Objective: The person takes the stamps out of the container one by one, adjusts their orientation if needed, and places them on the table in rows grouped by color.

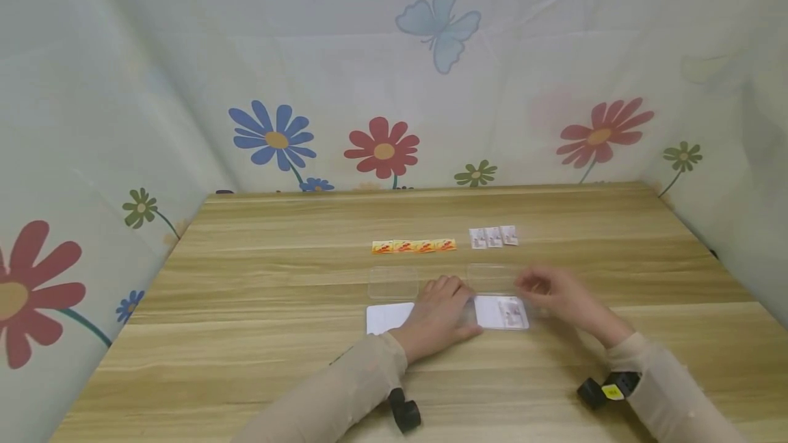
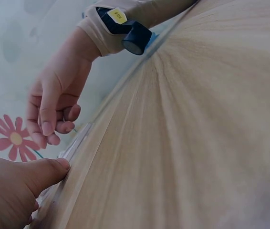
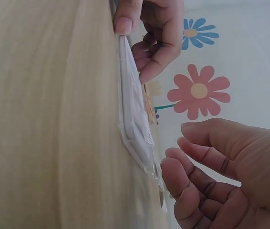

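My left hand [image 1: 437, 316] grips the left end of a flat clear case with a white insert [image 1: 490, 312], thumb on the near edge and fingers on the far edge. A small printed white packet [image 1: 512, 312] lies on the insert's right part. My right hand [image 1: 550, 292] hovers just off the case's right end, fingers loosely bent with nothing visible between them. In the right wrist view the case [image 3: 129, 90] lies flat on the table, with clear film or plastic sticking out at its end. Another white-lined case [image 1: 388, 318] sits left, partly covered by my left hand.
Two clear, shallow plastic lids, one on the left [image 1: 392, 283] and one on the right [image 1: 490, 275], lie behind the cases. Farther back are a row of several yellow-red packets [image 1: 414, 246] and three white packets [image 1: 494, 237]. A floral curtain [image 1: 332, 53] borders the wooden table [image 1: 277, 224].
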The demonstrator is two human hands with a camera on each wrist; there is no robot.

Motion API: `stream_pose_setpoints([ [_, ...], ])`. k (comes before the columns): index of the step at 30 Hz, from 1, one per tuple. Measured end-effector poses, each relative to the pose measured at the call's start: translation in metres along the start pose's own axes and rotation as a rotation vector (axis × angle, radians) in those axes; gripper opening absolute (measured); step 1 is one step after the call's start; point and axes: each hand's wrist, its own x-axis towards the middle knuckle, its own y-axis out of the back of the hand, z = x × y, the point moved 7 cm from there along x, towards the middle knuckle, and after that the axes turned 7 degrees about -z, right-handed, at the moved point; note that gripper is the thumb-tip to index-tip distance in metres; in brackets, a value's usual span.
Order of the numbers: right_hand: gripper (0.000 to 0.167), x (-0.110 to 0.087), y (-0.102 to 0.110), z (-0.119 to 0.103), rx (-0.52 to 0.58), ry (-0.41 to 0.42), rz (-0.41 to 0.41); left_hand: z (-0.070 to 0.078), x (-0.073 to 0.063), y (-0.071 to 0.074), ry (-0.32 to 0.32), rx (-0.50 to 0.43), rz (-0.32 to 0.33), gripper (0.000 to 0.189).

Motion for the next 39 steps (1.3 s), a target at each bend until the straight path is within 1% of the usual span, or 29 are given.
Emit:
stream_pose_setpoints([
  [8, 0.018, -0.003, -0.004, -0.001, -0.019, 0.001, -0.01, 0.0, 0.0, 0.0, 0.0, 0.0, -0.002, 0.053],
  [16, 0.018, -0.004, -0.006, -0.004, -0.081, -0.01, -0.002, 0.0, 0.0, -0.001, -0.001, -0.008, -0.01, 0.053],
  [24, 0.017, -0.004, -0.008, -0.007, -0.115, 0.029, 0.028, 0.001, -0.001, 0.002, -0.002, 0.003, -0.003, 0.053],
  [34, 0.016, -0.003, -0.013, -0.008, -0.185, 0.041, 0.057, 0.001, 0.0, 0.001, -0.005, 0.001, -0.002, 0.053],
  [39, 0.015, -0.003, -0.014, -0.007, -0.198, 0.044, 0.071, 0.0, 0.0, 0.0, -0.003, -0.002, -0.006, 0.053],
])
